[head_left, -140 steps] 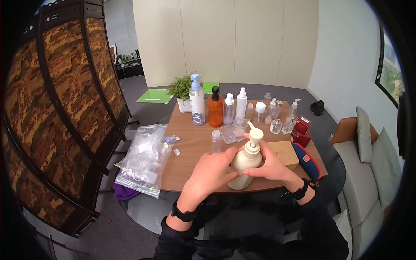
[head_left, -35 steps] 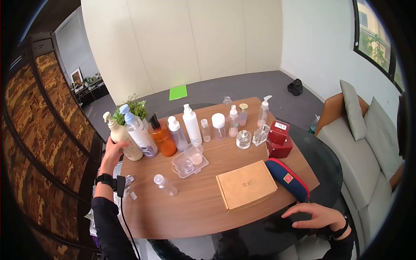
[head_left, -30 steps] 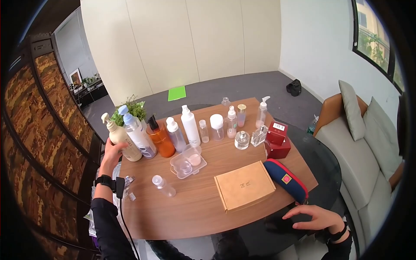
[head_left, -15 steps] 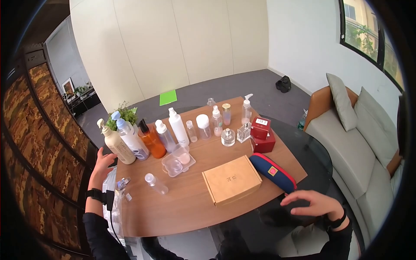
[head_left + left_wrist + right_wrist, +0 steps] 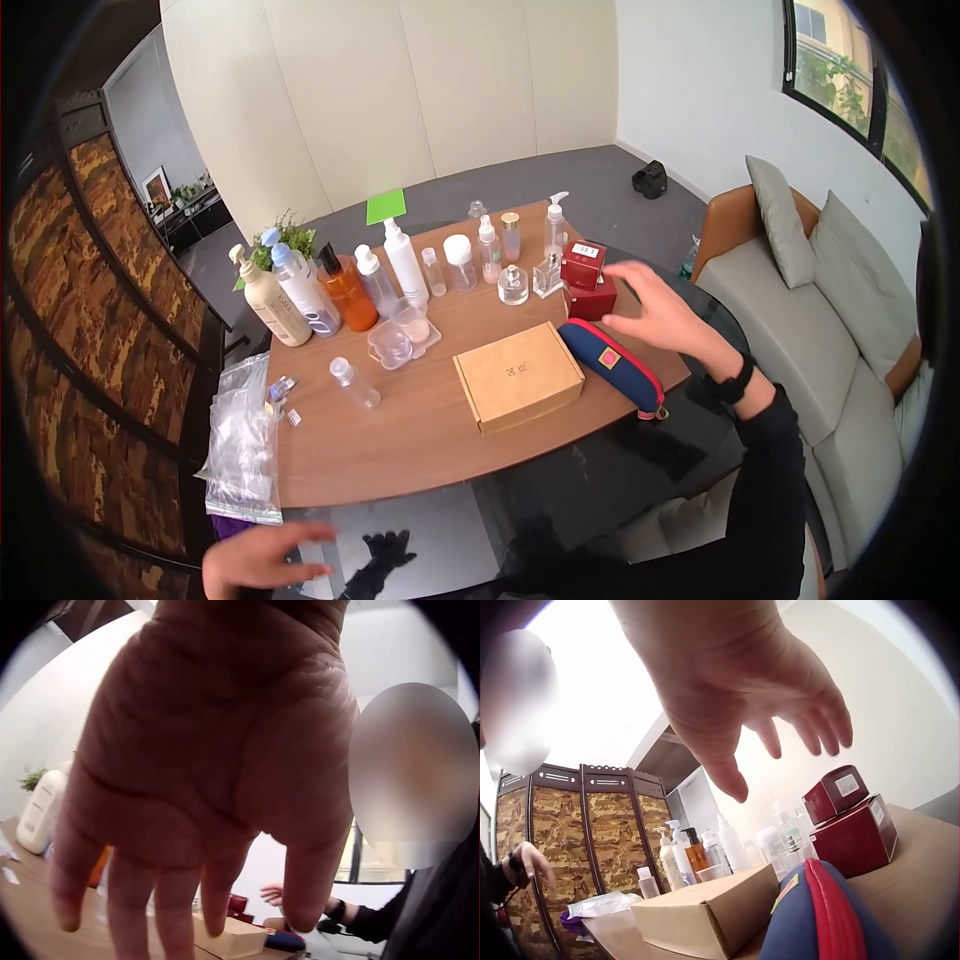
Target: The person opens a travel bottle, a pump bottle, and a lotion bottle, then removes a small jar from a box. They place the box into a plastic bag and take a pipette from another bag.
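Note:
My right hand point(image 5: 662, 312) reaches in from the right with thumb and fingers spread, beside two stacked dark red boxes. The small box point(image 5: 583, 264) sits on the larger box point(image 5: 592, 299); in the right wrist view the hand hovers above them, holding nothing. Just below it lies a navy pouch with a red zip point(image 5: 612, 366), next to a brown cardboard box point(image 5: 520, 375). My left hand point(image 5: 262, 558) is low at the left, in front of the table's near edge, fingers extended and holding nothing. A cream pump bottle point(image 5: 272, 303) stands at the left end of the bottle row.
A row of bottles runs along the back, including an amber bottle point(image 5: 349, 292) and a white spray bottle point(image 5: 406, 262). A clear plastic case point(image 5: 404, 338) and a small clear bottle point(image 5: 355, 384) are nearer. Plastic bags point(image 5: 242, 440) hang over the left edge.
The cream pump bottle was held in both hands, then set at the row's left end and let go. The left hand has drawn back toward me; the right has risen toward the red boxes.

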`<state>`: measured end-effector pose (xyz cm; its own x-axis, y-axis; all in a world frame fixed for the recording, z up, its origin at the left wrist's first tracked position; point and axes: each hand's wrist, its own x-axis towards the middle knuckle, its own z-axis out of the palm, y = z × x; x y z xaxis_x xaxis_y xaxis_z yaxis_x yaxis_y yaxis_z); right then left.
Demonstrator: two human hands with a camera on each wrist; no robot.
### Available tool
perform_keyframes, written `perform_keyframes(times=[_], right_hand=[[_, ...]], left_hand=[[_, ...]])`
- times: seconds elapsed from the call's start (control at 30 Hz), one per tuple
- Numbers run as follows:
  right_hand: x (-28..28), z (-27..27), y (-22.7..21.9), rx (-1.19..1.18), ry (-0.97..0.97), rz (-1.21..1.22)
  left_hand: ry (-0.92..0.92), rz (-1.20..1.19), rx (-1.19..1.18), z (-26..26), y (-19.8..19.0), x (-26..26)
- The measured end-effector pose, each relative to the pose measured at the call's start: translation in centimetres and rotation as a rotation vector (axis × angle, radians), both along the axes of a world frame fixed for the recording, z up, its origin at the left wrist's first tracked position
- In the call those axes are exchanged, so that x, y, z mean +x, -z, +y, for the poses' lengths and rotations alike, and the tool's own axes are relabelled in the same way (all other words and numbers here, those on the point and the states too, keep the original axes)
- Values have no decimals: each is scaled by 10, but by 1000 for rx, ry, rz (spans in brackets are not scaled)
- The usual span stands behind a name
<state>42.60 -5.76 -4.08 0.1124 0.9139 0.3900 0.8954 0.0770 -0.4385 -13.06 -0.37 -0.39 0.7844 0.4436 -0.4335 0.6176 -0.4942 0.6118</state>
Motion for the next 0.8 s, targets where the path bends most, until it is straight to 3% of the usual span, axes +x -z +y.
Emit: perform_keyframes(times=[0.07,0.1,0.23,0.33,0.5,0.6,0.67,0.73,0.8], right_hand=[[11,29,6,89,54,-125],[17,45,7,72,102,-169],[41,90,23,-106,167,-306],[47,99,28,-243,124,-141],[40,89,30,133,263,72],[-7,69,8,234,-46,400],[-69,37,-21,145,-270,558],[-113,18,-34,273,-378,246],[-152,6,-47,323,-434,159]], left_hand=[[-288,195,-192,-46,-32,26],[-97,-51,178,-63,-27,21],[-231,-66,132,-92,-24,5],[-293,-45,163,-108,-26,-6],[-259,-79,163,-115,-29,-12],[-151,-146,209,-104,-31,0],[-97,-243,212,-89,-35,17],[44,-225,376,-63,-30,40],[-91,-441,479,-49,-31,77]])
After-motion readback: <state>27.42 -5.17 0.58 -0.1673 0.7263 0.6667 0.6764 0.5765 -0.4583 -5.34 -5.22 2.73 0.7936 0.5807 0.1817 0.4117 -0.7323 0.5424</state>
